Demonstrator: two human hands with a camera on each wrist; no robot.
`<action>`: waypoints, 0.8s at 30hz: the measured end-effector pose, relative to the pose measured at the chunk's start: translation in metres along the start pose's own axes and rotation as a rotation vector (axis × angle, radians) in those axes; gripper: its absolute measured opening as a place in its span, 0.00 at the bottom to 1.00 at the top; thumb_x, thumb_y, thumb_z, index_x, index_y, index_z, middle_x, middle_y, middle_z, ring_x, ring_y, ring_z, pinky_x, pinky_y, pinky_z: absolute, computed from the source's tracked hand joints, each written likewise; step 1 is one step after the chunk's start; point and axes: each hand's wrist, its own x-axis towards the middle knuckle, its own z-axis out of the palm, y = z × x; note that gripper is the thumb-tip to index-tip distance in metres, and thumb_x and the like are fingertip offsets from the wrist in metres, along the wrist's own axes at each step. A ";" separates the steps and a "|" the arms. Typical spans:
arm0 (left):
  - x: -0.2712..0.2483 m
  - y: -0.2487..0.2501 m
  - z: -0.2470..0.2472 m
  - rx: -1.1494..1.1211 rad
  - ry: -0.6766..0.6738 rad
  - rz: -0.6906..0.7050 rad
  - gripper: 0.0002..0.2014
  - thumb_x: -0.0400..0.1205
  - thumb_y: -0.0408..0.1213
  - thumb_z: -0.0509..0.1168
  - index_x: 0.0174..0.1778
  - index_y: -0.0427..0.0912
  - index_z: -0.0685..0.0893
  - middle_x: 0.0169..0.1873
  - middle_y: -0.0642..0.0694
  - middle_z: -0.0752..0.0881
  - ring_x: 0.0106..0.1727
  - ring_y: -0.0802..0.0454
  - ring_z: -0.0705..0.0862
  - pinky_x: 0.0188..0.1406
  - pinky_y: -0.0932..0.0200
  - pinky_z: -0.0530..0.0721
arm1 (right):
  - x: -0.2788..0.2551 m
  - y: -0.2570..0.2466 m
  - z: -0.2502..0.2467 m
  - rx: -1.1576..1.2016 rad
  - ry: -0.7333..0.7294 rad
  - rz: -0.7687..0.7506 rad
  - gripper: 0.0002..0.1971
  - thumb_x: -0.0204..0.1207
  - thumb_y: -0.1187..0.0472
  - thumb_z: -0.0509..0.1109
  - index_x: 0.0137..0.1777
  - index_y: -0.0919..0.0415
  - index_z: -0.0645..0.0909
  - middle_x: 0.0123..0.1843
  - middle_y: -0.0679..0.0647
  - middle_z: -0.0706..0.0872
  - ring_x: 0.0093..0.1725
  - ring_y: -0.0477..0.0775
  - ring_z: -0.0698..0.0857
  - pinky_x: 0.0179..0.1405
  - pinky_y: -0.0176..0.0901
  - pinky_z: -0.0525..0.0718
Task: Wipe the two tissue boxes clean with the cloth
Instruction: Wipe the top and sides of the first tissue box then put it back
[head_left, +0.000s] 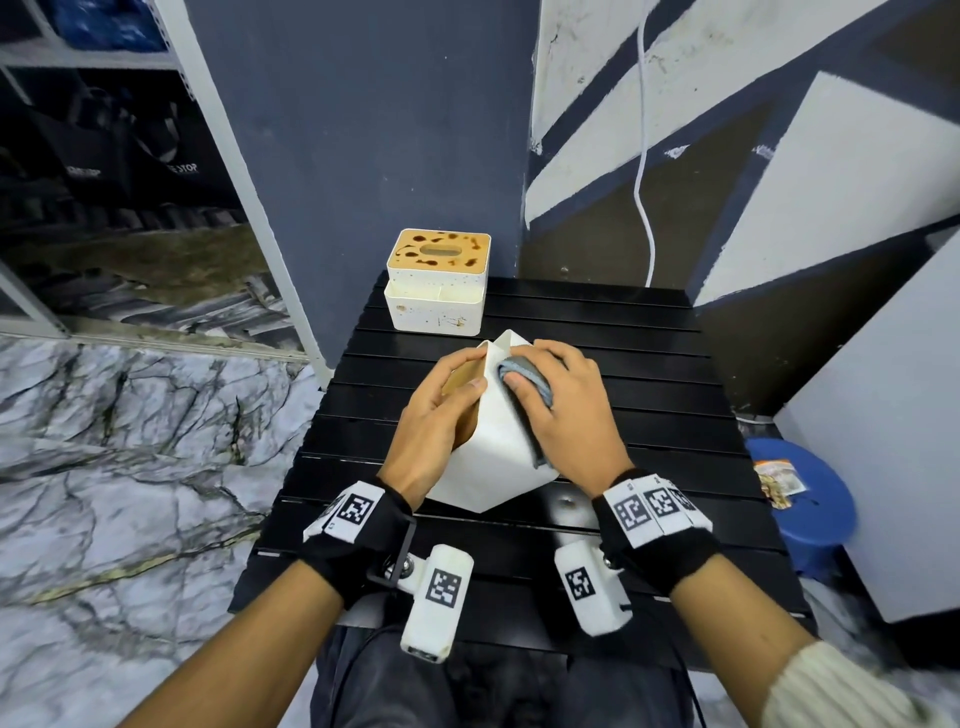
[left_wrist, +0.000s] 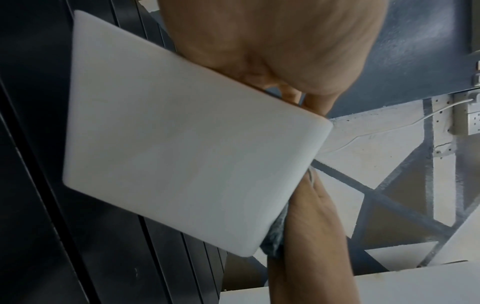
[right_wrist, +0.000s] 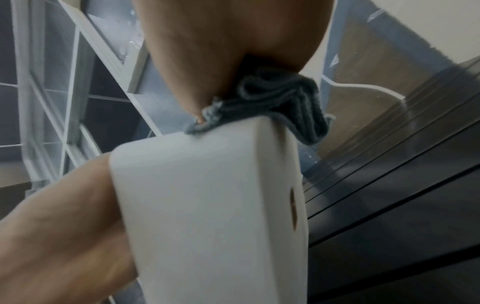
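Observation:
A white tissue box (head_left: 493, 447) stands tilted on one corner at the middle of the black slatted table (head_left: 649, 415); its wooden lid faces left. My left hand (head_left: 441, 415) grips it across the lid side, thumb on the upper edge. My right hand (head_left: 561, 410) presses a bunched grey-blue cloth (head_left: 524, 374) flat against the box's right face. The cloth (right_wrist: 280, 102) shows wedged between palm and box (right_wrist: 207, 205) in the right wrist view; the left wrist view shows the box's plain white face (left_wrist: 168, 144). A second white tissue box (head_left: 437, 283), its wooden lid stained with brown blotches, stands upright at the table's far left edge.
A dark blue wall panel (head_left: 363, 130) rises behind the far box. A blue stool (head_left: 810, 514) with a packet on it stands right of the table, beside a white cabinet (head_left: 893, 441). Marble floor (head_left: 104, 467) lies to the left.

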 end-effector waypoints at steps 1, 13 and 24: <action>0.001 -0.001 0.000 0.012 0.006 0.003 0.16 0.86 0.38 0.65 0.69 0.55 0.84 0.64 0.55 0.89 0.66 0.57 0.85 0.70 0.59 0.80 | 0.001 0.005 -0.001 0.015 0.000 0.033 0.17 0.83 0.48 0.62 0.69 0.48 0.79 0.71 0.48 0.74 0.67 0.51 0.71 0.66 0.34 0.62; 0.011 0.005 0.001 0.154 0.018 -0.032 0.19 0.74 0.50 0.64 0.61 0.65 0.86 0.49 0.56 0.90 0.51 0.51 0.87 0.61 0.46 0.84 | 0.004 0.010 -0.006 0.010 -0.016 0.020 0.18 0.83 0.51 0.62 0.72 0.48 0.76 0.72 0.49 0.72 0.68 0.50 0.69 0.66 0.31 0.59; 0.007 0.007 -0.003 0.180 0.032 -0.007 0.17 0.77 0.47 0.62 0.60 0.64 0.87 0.54 0.56 0.90 0.55 0.51 0.88 0.61 0.45 0.84 | -0.015 0.003 -0.001 0.022 -0.007 0.000 0.18 0.83 0.51 0.63 0.72 0.47 0.74 0.74 0.49 0.69 0.68 0.49 0.66 0.66 0.33 0.59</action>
